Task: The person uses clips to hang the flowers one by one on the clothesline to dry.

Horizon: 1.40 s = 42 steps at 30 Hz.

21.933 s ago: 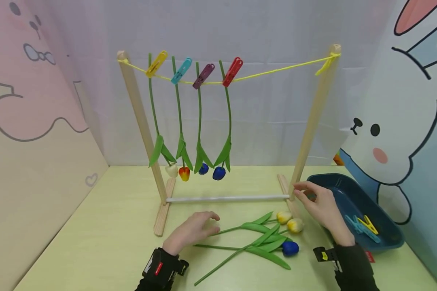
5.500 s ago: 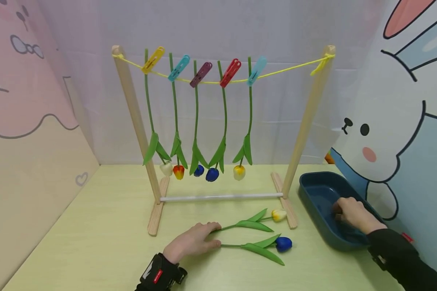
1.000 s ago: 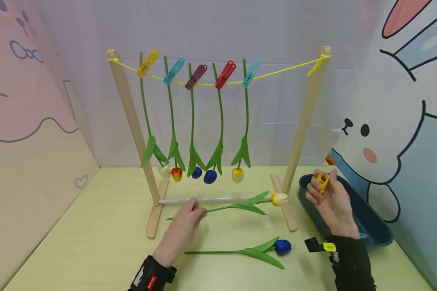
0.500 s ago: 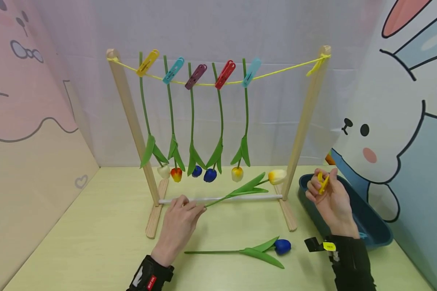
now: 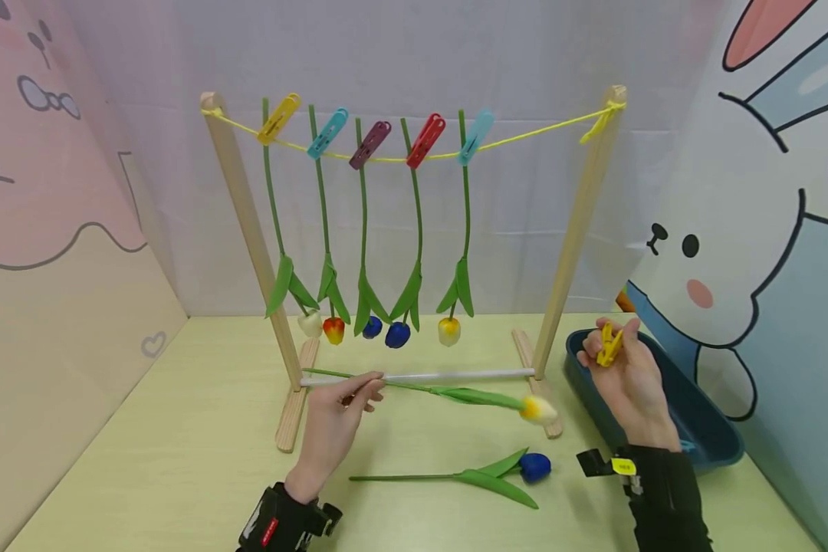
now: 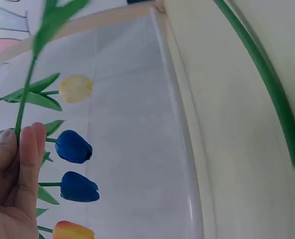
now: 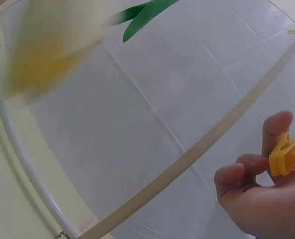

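Note:
In the head view my left hand (image 5: 334, 425) pinches the stem of a yellow-and-white tulip (image 5: 538, 410), held nearly level by the rack's white crossbar, bloom to the right. My right hand (image 5: 631, 391), palm up beside the rack's right post, holds a yellow clothespin (image 5: 609, 345); the right wrist view shows this clothespin (image 7: 286, 154) close up. A blue tulip (image 5: 534, 467) lies on the table nearer me. From the yellow line (image 5: 538, 131) several tulips hang bloom down, each under a clothespin; the rightmost is a yellow-and-white tulip (image 5: 449, 331) under a pale blue clothespin (image 5: 477, 138).
The wooden rack has a left post (image 5: 251, 238), a right post (image 5: 579, 238) and a white crossbar (image 5: 455, 376) low between them. A dark blue bin (image 5: 721, 441) stands at the right, partly behind my right hand, with a bit of blue clothespin (image 5: 688, 446) showing.
Since the oldest frame, a yellow-and-white tulip was clipped on the line with the pale blue clothespin. My right hand took the yellow clothespin from the bin. My left hand lifted another tulip; its bloom just dipped.

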Tool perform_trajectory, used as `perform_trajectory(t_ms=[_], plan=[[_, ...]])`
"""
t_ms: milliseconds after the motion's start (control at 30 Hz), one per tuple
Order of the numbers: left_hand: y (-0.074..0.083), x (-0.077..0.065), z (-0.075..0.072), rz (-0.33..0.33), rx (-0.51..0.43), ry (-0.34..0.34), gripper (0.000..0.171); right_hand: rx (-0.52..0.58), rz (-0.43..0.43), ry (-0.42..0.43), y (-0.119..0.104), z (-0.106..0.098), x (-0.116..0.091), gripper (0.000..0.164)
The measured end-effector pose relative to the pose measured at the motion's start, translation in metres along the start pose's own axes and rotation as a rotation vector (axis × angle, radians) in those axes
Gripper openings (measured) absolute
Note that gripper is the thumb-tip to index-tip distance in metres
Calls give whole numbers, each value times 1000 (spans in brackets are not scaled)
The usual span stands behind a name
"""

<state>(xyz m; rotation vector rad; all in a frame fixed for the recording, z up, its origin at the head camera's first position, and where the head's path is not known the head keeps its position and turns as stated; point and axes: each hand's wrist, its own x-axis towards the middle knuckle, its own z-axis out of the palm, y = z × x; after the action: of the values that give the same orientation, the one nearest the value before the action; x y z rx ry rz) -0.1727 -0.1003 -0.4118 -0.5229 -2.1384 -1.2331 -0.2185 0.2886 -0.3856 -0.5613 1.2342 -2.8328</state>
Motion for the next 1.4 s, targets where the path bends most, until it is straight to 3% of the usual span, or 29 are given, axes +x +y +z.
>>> perform_trajectory(t_ms=[100,200,367,500,667,900,1033,1100,1133,1200,1267,1400], plan=[[6,3,-3,-152,-254,33,16,25,-3,-21,1,-1,1,40],[12,6,-8,-230,-400,86,15,41,-5,-34,2,-2,1,40],[19,8,-11,-236,-530,153,15,12,-16,-1,2,-2,1,40],[24,10,-12,-195,-593,207,15,-42,-43,73,2,1,0,40],[36,17,-11,-142,-646,255,9,-62,-96,120,0,6,1,34],[48,41,4,-52,-669,205,16,-120,-124,137,-3,11,4,32],[16,57,29,78,-630,135,26,-214,-174,163,-8,21,11,34],[11,68,38,158,-631,97,31,-244,-208,174,-14,28,16,35],[14,73,42,170,-631,84,31,-260,-233,177,-18,33,20,35],[35,84,42,154,-623,70,29,-288,-290,195,-26,43,28,35],[66,95,39,126,-614,60,27,-315,-362,213,-35,54,38,35],[94,115,42,109,-585,13,27,-405,-538,199,-54,80,59,35]])
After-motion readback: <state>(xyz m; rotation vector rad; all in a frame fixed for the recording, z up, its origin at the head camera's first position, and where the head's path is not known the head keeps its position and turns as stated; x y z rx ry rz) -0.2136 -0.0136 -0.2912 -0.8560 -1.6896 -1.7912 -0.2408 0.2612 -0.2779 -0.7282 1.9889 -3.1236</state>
